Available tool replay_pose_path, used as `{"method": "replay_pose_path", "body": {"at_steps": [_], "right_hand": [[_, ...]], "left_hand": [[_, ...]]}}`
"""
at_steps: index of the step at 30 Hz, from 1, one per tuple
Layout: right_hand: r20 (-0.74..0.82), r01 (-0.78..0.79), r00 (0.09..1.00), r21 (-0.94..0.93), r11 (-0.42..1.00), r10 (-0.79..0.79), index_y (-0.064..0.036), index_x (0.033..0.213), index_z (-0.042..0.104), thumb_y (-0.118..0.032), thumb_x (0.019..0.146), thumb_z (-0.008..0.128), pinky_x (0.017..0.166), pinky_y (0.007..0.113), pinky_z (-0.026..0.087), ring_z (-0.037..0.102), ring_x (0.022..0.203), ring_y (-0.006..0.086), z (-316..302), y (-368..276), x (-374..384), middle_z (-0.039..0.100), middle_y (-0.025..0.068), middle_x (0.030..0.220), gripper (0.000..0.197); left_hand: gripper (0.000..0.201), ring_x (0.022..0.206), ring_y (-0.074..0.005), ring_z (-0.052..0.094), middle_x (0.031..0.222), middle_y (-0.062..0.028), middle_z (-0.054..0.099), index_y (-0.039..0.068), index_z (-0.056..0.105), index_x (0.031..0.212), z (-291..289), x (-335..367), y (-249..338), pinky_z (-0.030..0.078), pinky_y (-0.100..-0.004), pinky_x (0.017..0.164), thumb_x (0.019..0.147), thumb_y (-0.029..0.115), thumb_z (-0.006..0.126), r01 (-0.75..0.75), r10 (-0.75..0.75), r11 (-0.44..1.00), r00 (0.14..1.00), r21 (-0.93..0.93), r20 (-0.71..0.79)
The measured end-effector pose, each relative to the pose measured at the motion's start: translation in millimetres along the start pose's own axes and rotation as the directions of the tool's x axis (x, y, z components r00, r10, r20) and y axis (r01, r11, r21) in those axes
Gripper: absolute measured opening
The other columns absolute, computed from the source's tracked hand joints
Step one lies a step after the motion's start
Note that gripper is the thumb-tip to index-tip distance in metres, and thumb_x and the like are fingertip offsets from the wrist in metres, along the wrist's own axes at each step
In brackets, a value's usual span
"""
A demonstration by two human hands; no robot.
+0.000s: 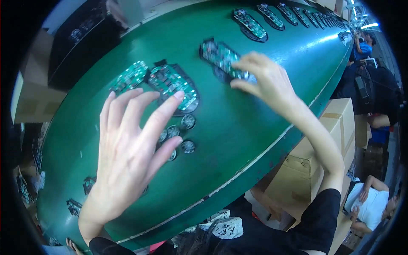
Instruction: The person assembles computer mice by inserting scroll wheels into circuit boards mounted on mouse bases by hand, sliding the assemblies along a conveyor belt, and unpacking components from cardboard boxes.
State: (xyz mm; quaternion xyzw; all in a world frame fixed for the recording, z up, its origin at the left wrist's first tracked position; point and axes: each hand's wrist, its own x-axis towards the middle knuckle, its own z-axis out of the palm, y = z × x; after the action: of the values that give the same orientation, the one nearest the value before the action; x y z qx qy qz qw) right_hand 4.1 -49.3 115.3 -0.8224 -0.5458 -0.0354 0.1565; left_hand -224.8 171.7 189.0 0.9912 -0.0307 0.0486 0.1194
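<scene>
My left hand point(127, 140) is spread open, palm down, over two green circuit boards. One of them, a board in a black oval housing point(174, 85), lies beneath its index finger; a loose-looking green board point(129, 76) lies beside it. Several small round dark parts point(188, 121) sit near and partly under my left thumb. My right hand point(263, 78) has its thumb and fingers around the near end of another circuit board in a black housing point(219, 55). Both this board and the hand are slightly blurred, and the fingers hide the board's near end.
A row of similar boards in black housings point(250, 25) runs along the green table point(229, 140) toward the far right. Small dark parts point(74, 207) lie at the lower left. Cardboard boxes point(297, 174) stand beyond the right edge. Other people point(369, 199) are at the right.
</scene>
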Motion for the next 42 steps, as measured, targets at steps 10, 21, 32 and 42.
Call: {"method": "replay_pose_path", "body": {"at_steps": [10,21,32,42], "right_hand": [[-0.013,0.096,0.995,-0.050,0.994,-0.097,-0.0101,0.120,0.070,-0.018,0.086,0.075,0.085,0.041,0.055,0.066,0.104,0.0327,-5,-43,37,0.067,0.0122,0.114,0.035],[0.041,0.116,0.990,0.283,0.952,-0.133,-0.0118,0.102,0.071,-0.023,0.083,0.076,0.086,0.044,0.054,0.064,0.104,0.0323,35,-97,-6,0.064,0.0112,0.108,0.023],[0.003,-0.302,0.943,0.419,0.856,0.332,0.0002,0.119,0.070,-0.007,0.080,0.072,0.090,0.036,0.057,0.071,0.097,0.0251,-56,-43,-70,0.072,0.0164,0.111,0.040],[0.150,-0.334,0.942,0.531,0.779,0.301,-0.0064,0.124,0.070,-0.003,0.082,0.077,0.076,0.029,0.058,0.070,0.094,0.0203,-33,-73,-87,0.073,0.0104,0.114,0.043]], "left_hand": [[0.046,0.119,-0.0358,0.053,0.125,-0.0161,0.059,0.013,0.061,0.133,12,-37,-40,0.046,-0.0461,0.100,0.088,0.012,0.071,0.059,-0.046,0.997,0.975,0.054,-0.216],[0.041,0.127,-0.0438,0.049,0.139,-0.0285,0.052,0.009,0.060,0.138,70,38,-43,0.042,-0.0498,0.108,0.098,0.019,0.062,-0.047,0.043,0.999,0.990,-0.024,-0.137],[0.035,0.128,-0.0435,0.049,0.134,-0.0286,0.056,0.007,0.071,0.123,79,49,5,0.038,-0.0517,0.109,0.092,0.023,0.070,-0.149,0.151,0.988,0.986,0.044,-0.064],[0.055,0.137,-0.0419,0.039,0.151,-0.0243,0.040,0.025,0.062,0.134,81,-15,57,0.031,-0.0602,0.115,0.081,0.027,0.078,-0.214,0.232,0.964,0.966,-0.157,0.110]]}}
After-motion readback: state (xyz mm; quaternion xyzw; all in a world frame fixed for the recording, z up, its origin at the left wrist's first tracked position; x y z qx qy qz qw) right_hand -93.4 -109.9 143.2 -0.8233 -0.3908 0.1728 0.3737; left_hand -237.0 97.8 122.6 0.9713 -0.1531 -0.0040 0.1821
